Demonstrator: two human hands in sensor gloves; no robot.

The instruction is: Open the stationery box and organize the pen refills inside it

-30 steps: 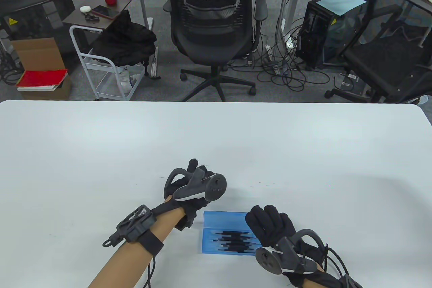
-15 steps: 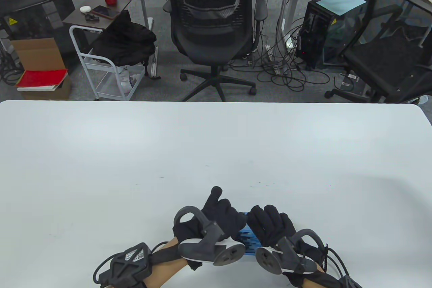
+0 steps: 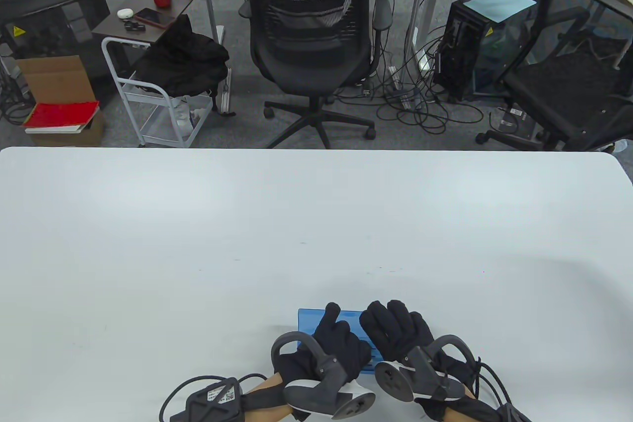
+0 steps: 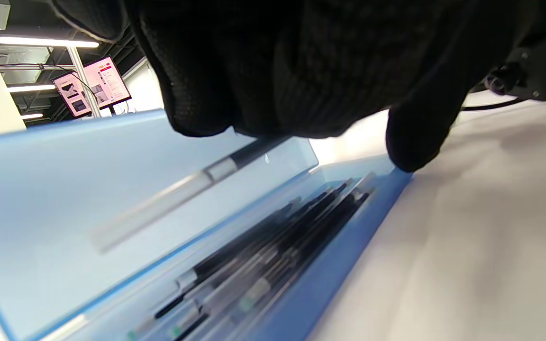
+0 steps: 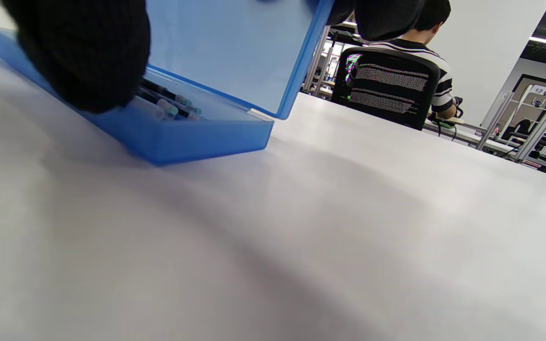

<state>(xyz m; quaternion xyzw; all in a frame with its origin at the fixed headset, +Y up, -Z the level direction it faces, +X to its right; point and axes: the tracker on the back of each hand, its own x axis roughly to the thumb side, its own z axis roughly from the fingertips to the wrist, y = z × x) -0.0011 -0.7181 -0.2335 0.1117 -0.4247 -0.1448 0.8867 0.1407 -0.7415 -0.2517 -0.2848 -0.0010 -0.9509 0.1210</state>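
While both gloved hands crowd the near edge of the white counter [image 3: 316,224], a translucent blue plastic stationery box [image 3: 309,317] lies open between them, its lid [image 5: 225,47] raised at a slant behind the tray. The tray holds a bundle of slim pen refills [image 4: 273,246], black with clear ends and greenish tips, lying lengthwise side by side. The left hand [image 3: 336,348] hovers over the left part of the box; in the left wrist view its fingers [image 4: 415,137] are curled and pinch one more clear-and-black refill [image 4: 183,189], held above the tray in front of the lid, while one fingertip touches the end wall of the tray. The right hand [image 3: 400,330] rests on the right end of the box with its fingers curved over the lid's edge; the right wrist view shows a fingertip [image 5: 88,57] lying over the tray's front wall, but how firmly the hand grips cannot be told. Beyond the counter, past the box, stands a black mesh office chair [image 3: 309,31].
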